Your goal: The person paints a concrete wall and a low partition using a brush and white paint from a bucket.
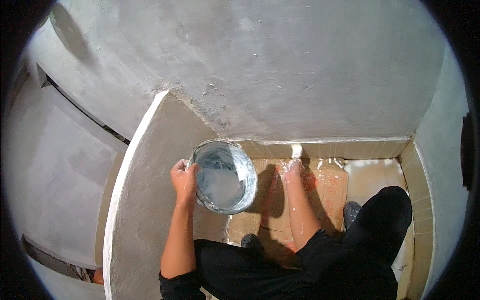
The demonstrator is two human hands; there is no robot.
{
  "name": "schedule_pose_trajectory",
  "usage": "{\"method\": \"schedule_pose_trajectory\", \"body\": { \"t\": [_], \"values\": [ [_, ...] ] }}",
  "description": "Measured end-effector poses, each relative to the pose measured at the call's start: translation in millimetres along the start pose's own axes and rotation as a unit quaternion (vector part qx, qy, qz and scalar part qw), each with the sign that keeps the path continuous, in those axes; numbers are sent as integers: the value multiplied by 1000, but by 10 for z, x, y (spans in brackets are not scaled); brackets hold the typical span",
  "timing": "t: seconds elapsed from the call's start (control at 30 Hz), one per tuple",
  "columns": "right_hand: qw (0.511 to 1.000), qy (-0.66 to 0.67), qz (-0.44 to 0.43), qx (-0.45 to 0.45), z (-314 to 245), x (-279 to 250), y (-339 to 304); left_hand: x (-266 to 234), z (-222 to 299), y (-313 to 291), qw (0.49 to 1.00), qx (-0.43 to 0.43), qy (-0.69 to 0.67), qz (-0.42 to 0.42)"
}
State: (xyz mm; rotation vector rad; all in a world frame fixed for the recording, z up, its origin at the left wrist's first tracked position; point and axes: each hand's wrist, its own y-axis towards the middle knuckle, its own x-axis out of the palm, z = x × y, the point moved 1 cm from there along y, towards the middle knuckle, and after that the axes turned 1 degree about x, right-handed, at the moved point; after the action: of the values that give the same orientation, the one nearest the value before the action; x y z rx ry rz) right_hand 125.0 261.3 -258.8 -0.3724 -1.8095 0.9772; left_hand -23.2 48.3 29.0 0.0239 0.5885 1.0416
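Observation:
My left hand (184, 181) is closed on the left rim of a bucket (251, 172), with the thumb over the edge. The bucket tilts towards me, and thin white liquid (220, 187) pools inside; its inner wall is smeared white. Down by the foot of the wall, my right hand (294, 170) is closed round what looks like a paintbrush (296, 151) with a white-coated head. The handle is hidden by the fingers. The brush head touches or nearly touches the tile strip (270, 150) along the wall's base. White splashes mark my right hand and forearm.
Flattened cardboard (330, 192) with white drips covers part of the tiled floor (372, 172). A low grey partition (150, 200) with a white edge stands left. The grey wall (310, 70) rises ahead, another (447, 165) at right. My dark shoes (351, 212) stand below.

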Motion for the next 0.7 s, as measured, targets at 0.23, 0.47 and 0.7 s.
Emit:
{"method": "schedule_pose_trajectory", "body": {
  "t": [0.23, 0.47, 0.7],
  "values": [
    [973, -106, -129, -161, 295, 1169, -731, 77, 89, 49, 1000, 0, -9, -9],
    [909, -168, -371, -85, 510, 913, -1081, -190, -244, 44, 999, -16, 27, 11],
    [985, -113, 98, -87, 467, -204, 271, -87, -71, -6, 1000, -5, 15, -3]
  ]
}}
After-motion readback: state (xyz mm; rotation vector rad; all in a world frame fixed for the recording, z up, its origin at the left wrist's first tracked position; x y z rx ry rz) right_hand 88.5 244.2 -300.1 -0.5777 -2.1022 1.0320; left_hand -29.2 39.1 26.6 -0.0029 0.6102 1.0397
